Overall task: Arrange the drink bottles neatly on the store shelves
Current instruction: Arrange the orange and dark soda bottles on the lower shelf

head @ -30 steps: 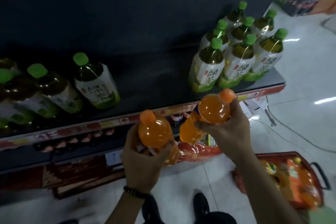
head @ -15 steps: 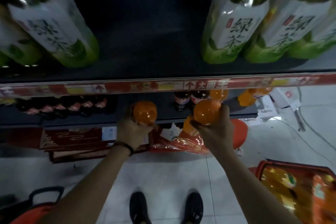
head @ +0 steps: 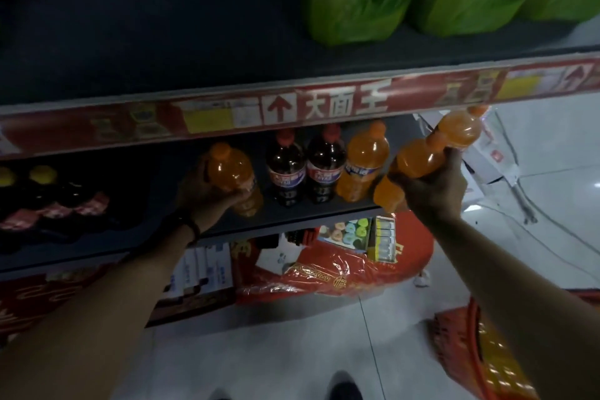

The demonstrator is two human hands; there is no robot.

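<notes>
Two glossy rounded orange btls, gripped L hand, R hand

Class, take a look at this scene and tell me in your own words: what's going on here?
A person is stocking drinks in a shop. The left hand grips an orange bottle that appears to stand on the lower shelf, left of two dark cola bottles. The right hand holds the tilted orange bottles, seemingly two, off the shelf's right end, not yet set down. Another orange drink already stands beside the colas.
</notes>
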